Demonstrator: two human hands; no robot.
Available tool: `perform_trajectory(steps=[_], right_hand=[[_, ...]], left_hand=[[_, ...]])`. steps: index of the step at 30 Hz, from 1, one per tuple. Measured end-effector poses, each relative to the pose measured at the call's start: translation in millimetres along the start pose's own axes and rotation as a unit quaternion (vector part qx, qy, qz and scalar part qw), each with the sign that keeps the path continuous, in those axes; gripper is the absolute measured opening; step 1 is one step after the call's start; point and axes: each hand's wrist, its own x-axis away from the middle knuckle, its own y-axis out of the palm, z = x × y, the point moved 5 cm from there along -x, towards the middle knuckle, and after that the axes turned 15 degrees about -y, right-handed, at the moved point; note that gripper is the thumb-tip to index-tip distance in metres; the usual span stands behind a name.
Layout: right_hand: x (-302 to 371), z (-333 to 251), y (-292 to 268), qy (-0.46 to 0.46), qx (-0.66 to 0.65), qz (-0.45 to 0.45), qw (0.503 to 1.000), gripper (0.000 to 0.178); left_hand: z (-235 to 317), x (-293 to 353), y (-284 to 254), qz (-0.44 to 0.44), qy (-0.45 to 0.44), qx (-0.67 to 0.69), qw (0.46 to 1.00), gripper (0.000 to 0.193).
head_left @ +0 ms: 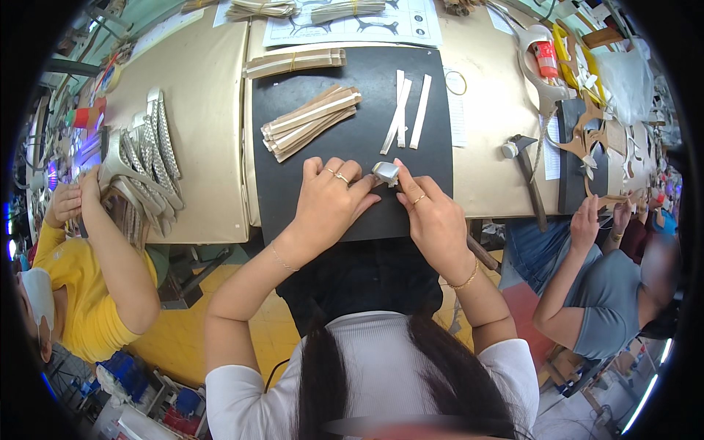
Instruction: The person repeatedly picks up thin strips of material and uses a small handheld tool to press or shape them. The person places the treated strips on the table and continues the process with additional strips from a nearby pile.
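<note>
Centre of the frame: a small silvery-white curled piece [386,173] above a black mat [411,64]. The right hand [438,220] pinches its right edge, thumb and forefinger nearly together; the left hand [328,199] curls loosely at its left, grip unclear. Light, even pressure from both sides should avoid creasing.

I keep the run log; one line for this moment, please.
left hand: holding small pale piece | right hand: same piece | strip bundles: black mat, left | loose white strips: mat, right
</note>
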Motion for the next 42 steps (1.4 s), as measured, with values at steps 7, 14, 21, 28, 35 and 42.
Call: perform_trajectory(steps=[7,14,21,28,35,42], right_hand=[[6.8,2.4,-10.5,0.003,-0.015,0.053,0.998,0.052],[12.4,-1.6,-5.3,0.012,-0.033,0.027,0.999,0.053],[12.2,-0.7,-4.4,0.010,-0.024,0.043,0.999,0.052],[9.9,-2.0,-3.0,0.017,-0.009,0.029,0.999,0.050],[8.0,-2.3,-2.6,0.023,0.001,0.017,1.000,0.049],[6.4,-4.9,-3.2,0.027,0.011,0.018,0.999,0.049]], left_hand=[[-5.6,-2.2,8.3,0.013,-0.094,0.063,0.993,0.015],[-4.6,-0.1,12.4,0.009,-0.198,0.090,0.976,0.009],[0.2,0.7,13.4,0.014,-0.224,0.072,0.972,0.006],[1.9,0.1,13.9,0.024,-0.220,0.058,0.974,0.006],[1.8,-0.1,13.7,0.029,-0.212,0.057,0.975,0.006],[4.0,0.9,13.1,0.031,-0.203,0.043,0.978,0.009]])
